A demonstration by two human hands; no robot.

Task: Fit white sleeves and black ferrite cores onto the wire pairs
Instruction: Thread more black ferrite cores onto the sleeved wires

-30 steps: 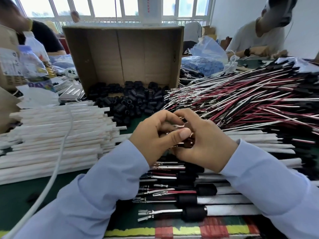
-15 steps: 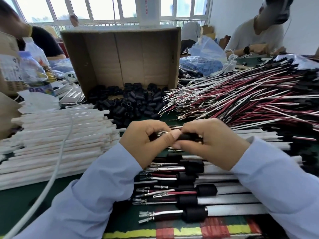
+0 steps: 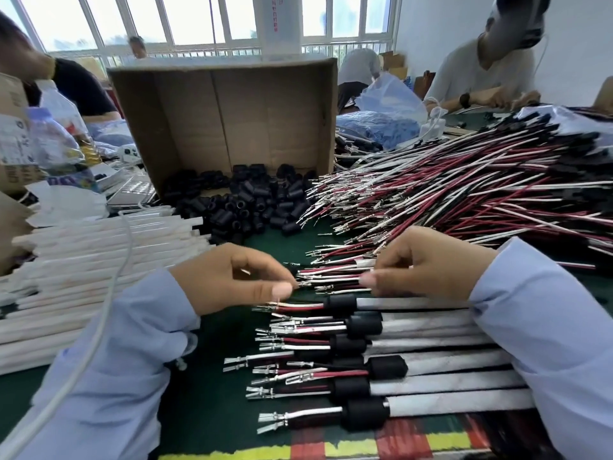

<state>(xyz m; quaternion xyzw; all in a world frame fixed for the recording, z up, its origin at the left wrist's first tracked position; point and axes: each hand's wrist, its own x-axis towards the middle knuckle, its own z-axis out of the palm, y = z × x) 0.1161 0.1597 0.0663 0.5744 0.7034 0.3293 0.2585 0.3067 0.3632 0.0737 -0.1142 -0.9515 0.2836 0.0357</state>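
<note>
Here, left hand (image 3: 232,282): your thumb and forefinger pinch the wire pair (image 3: 331,275) at its terminal tips, likely bunching them for threading
Right hand (image 3: 428,265): fingers curled, pinching the pair farther back to steady it
Pair's place: between your hands, just above the finished assemblies (image 3: 447,381)
Axis: left to right, terminals pointing left

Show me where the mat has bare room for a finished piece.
Bare green mat shows between the left forearm and the finished pieces' terminals; a smaller patch lies below the ferrite cores. Wires crowd the right side.
</note>
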